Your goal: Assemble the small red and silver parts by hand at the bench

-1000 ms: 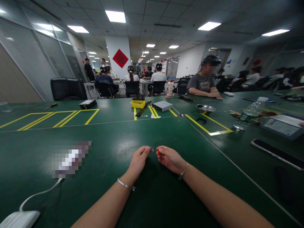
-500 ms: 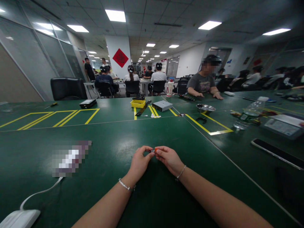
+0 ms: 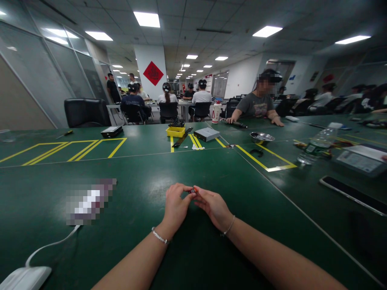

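Observation:
My left hand and my right hand rest on the green table, fingertips pressed together in front of me. Between them they pinch a tiny part, dark on the left side and orange on the right. Both hands are closed in a pinch, and each wrist wears a thin bracelet. The small part is mostly hidden by the fingertips.
A white cable and charger lie at the near left beside a blurred patch. A phone, a water bottle, a metal bowl, a yellow tray and small boxes sit farther out. A person sits opposite right.
My hands, a small gap apart a second ago, have come together and their fingertips now meet on the small part. The person opposite has stretched one arm out along the table.

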